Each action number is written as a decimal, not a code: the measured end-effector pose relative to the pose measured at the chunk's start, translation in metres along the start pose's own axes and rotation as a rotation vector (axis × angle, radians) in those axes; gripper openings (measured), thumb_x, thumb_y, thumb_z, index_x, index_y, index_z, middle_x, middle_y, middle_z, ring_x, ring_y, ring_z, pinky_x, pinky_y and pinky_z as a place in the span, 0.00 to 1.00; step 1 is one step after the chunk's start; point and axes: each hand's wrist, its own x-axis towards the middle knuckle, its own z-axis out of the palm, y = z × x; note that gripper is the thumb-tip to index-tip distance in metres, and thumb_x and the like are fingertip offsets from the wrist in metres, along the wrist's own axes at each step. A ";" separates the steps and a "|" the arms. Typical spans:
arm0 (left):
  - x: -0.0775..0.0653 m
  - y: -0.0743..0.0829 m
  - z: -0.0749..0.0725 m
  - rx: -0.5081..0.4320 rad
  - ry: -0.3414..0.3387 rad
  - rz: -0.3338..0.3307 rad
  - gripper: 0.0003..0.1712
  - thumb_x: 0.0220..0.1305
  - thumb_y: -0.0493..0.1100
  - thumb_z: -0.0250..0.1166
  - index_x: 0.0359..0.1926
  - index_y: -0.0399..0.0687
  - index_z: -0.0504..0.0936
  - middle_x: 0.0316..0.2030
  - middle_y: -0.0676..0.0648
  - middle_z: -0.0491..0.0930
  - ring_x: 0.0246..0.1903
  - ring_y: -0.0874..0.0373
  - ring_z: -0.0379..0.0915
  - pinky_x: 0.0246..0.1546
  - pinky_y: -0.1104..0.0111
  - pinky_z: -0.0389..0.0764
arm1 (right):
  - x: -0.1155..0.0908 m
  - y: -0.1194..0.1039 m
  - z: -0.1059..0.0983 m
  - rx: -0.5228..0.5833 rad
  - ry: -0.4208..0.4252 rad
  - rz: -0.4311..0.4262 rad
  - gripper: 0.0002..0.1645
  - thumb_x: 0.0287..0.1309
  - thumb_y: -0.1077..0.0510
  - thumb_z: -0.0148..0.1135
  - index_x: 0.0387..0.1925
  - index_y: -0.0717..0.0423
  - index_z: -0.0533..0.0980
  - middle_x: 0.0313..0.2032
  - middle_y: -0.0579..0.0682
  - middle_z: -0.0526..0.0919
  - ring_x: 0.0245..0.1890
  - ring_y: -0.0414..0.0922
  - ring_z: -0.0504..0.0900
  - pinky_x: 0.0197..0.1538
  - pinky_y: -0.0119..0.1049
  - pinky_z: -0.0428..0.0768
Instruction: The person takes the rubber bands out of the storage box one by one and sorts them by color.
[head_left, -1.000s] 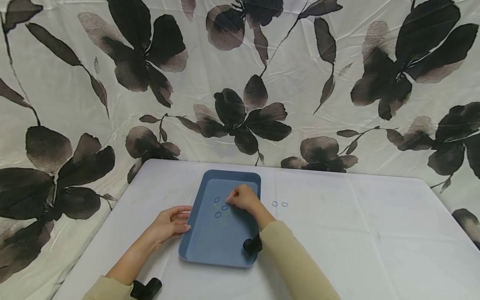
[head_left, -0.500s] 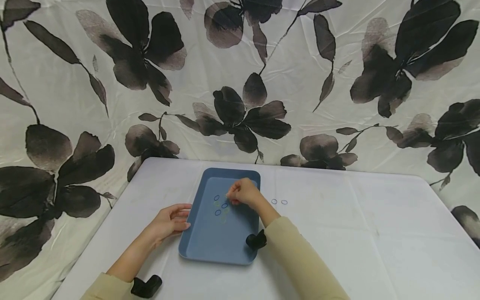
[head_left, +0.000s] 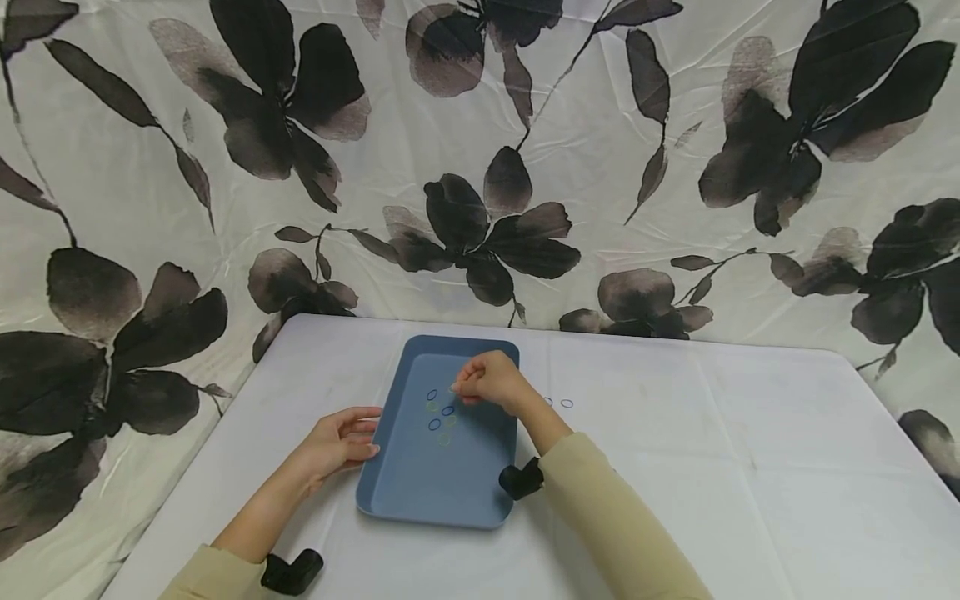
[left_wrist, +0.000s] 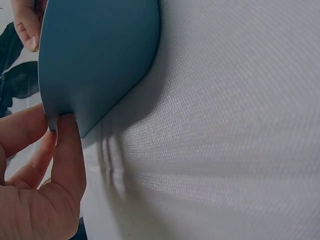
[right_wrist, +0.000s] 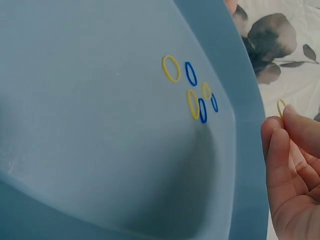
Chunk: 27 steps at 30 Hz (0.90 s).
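Note:
A blue rectangular tray [head_left: 431, 492] lies on the table. My left hand [head_left: 333, 446] grips its left rim, with thumb [left_wrist: 67, 150] and fingers on either side of the edge. Above the tray's far part, my right hand [head_left: 493, 385] pinches a small yellow rubber band [right_wrist: 279, 108] between thumb and fingertips. On the tray floor lie three blue rubber bands [right_wrist: 202, 111] and three yellow rubber bands [right_wrist: 190, 102], loosely grouped and some touching. In the head view the yellow ones are faint, and the held band is barely visible.
Two blue rubber bands [head_left: 567, 404] lie on the white-covered table [head_left: 712, 483] to the tray's right, one partly behind the right wrist. A floral curtain [head_left: 465, 217] hangs behind the table. Black wrist cameras [head_left: 520, 479] sit at both cuffs.
My right hand has risen slightly away from the bands on the tray, and its forearm has swung a little to the right. The left hand stays on the tray's rim.

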 end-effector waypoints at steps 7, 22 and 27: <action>0.000 0.000 -0.001 0.001 -0.003 -0.003 0.36 0.54 0.26 0.63 0.64 0.29 0.60 0.58 0.27 0.64 0.51 0.47 0.70 0.39 0.68 0.78 | -0.004 -0.003 -0.005 0.053 -0.015 -0.015 0.05 0.51 0.67 0.66 0.28 0.68 0.78 0.20 0.51 0.80 0.21 0.43 0.80 0.38 0.45 0.81; 0.000 0.000 -0.001 0.008 0.009 0.016 0.35 0.54 0.25 0.62 0.63 0.29 0.62 0.56 0.28 0.67 0.49 0.49 0.72 0.38 0.67 0.78 | -0.014 -0.005 -0.019 0.142 0.010 0.012 0.06 0.48 0.68 0.67 0.29 0.69 0.78 0.21 0.51 0.82 0.22 0.41 0.81 0.38 0.44 0.81; 0.000 0.000 0.000 0.013 0.010 0.016 0.35 0.54 0.25 0.62 0.63 0.30 0.62 0.56 0.28 0.67 0.50 0.47 0.72 0.39 0.66 0.78 | -0.019 -0.008 -0.024 0.162 0.010 0.010 0.06 0.49 0.68 0.67 0.29 0.69 0.78 0.22 0.51 0.83 0.22 0.41 0.81 0.37 0.40 0.81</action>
